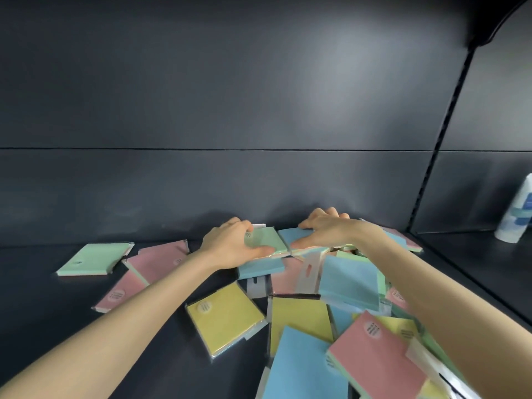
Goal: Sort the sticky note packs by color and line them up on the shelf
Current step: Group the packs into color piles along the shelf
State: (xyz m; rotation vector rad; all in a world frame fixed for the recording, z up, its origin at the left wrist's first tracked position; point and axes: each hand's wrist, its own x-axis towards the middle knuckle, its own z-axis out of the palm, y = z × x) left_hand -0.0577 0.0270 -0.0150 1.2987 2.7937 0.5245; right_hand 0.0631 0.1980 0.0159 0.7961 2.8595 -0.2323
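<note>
A jumble of sticky note packs in green, pink, yellow and blue covers the dark shelf (43,298). My left hand (230,246) grips a green pack (266,239) lying on top of a blue pack (260,267) near the back wall. My right hand (325,231) grips a blue pack (290,236) just right of the green one, thumb along its front edge. To the left lie a lone green pack (92,259) and two pink packs (157,262). A yellow pack (224,319) sits in front.
A heap of blue, pink and yellow packs (359,341) fills the front right under my right forearm. A white bottle with a blue label (516,211) stands in the neighbouring bay, behind a slotted upright (437,139). The dark back wall is close behind both hands.
</note>
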